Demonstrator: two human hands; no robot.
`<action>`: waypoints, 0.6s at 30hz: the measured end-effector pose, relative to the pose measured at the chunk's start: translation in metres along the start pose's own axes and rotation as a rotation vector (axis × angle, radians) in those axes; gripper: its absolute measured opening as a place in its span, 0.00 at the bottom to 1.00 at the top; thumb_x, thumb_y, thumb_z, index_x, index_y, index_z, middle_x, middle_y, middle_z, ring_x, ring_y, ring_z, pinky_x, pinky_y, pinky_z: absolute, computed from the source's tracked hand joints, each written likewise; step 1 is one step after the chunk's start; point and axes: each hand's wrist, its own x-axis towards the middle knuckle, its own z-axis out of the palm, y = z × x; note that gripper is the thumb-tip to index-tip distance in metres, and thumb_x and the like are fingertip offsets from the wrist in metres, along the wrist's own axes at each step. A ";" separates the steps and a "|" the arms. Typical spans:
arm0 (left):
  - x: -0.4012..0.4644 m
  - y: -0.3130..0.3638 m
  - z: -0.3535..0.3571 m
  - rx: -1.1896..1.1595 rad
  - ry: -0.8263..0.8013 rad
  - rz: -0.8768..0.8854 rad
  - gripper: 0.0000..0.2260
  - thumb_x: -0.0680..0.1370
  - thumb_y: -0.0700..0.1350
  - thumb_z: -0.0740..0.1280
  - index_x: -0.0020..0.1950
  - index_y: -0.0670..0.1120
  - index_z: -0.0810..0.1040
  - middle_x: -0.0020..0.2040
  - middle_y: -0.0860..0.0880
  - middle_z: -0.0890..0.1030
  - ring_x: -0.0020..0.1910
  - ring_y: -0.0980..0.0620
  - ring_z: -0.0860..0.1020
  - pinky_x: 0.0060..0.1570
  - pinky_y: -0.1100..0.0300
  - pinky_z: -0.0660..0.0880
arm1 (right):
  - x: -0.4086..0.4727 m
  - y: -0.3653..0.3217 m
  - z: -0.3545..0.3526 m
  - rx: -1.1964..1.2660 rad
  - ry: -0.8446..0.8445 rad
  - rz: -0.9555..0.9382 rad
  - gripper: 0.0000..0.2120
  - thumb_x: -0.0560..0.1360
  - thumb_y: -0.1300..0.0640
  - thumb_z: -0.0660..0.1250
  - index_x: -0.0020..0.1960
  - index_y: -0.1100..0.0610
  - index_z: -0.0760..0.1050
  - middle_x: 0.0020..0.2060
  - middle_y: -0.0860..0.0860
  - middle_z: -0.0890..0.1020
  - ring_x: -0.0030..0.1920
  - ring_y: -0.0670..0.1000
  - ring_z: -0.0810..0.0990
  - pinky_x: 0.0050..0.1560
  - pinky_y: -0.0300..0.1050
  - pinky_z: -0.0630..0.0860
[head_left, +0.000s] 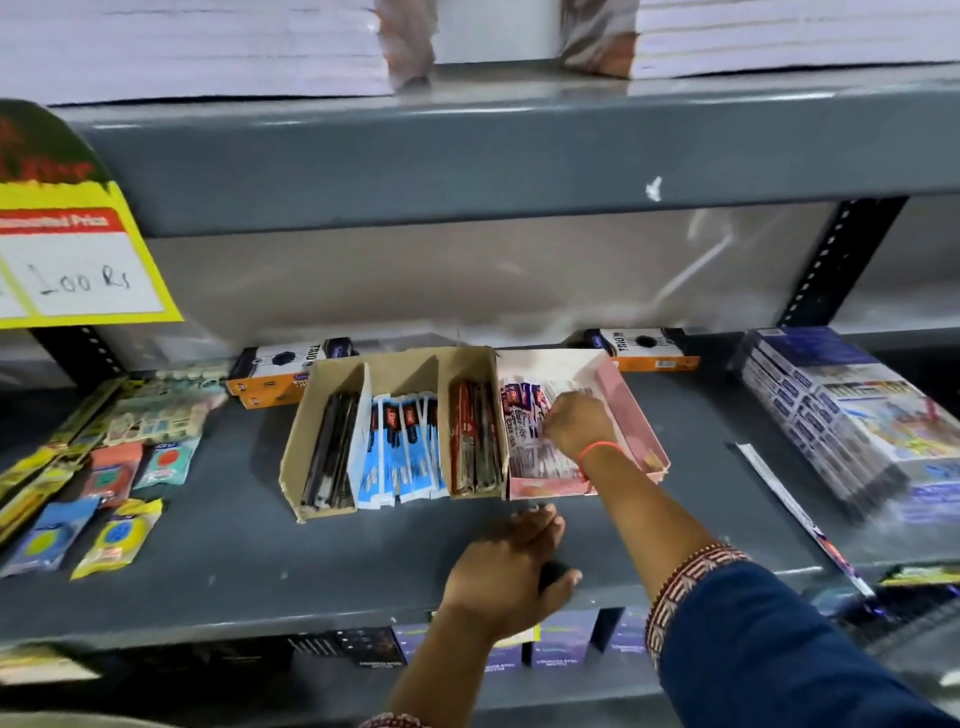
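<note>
My right hand (574, 423) reaches into a pink box (631, 415) on the grey shelf (234, 545) and its fingers pinch the white and purple packets (524, 415) stacked inside. My left hand (511, 569) rests on the shelf near its front edge, fingers curled round a small dark object (553, 571) that is mostly hidden. Left of the pink box stands a brown cardboard box (306, 431) holding black, blue-white and red pen packets in separate sections.
Orange-black boxes (275, 374) lie behind the cardboard box. Small packaged items (119, 535) are spread at the shelf's left. A stack of printed packs (841, 415) fills the right. A yellow price tag (78, 260) hangs at upper left. Paper reams sit on the shelf above.
</note>
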 end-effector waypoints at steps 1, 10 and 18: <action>-0.001 0.000 0.000 0.006 0.007 0.001 0.27 0.77 0.62 0.52 0.73 0.51 0.56 0.75 0.52 0.57 0.72 0.52 0.56 0.63 0.53 0.66 | -0.001 0.003 -0.008 -0.016 0.044 0.001 0.12 0.74 0.62 0.61 0.55 0.64 0.78 0.55 0.60 0.81 0.56 0.60 0.79 0.53 0.47 0.75; 0.001 -0.001 0.000 -0.004 0.037 0.007 0.27 0.77 0.63 0.51 0.73 0.53 0.55 0.75 0.56 0.55 0.73 0.57 0.51 0.67 0.62 0.57 | -0.032 0.124 -0.103 -0.138 0.383 0.365 0.17 0.75 0.63 0.59 0.61 0.70 0.73 0.58 0.69 0.77 0.60 0.65 0.76 0.60 0.54 0.73; 0.000 -0.002 0.001 -0.010 0.031 -0.010 0.26 0.77 0.62 0.51 0.73 0.54 0.55 0.75 0.58 0.53 0.72 0.60 0.49 0.67 0.63 0.54 | -0.049 0.152 -0.112 -0.244 0.127 0.401 0.18 0.72 0.65 0.66 0.61 0.69 0.74 0.60 0.66 0.78 0.61 0.63 0.77 0.60 0.50 0.73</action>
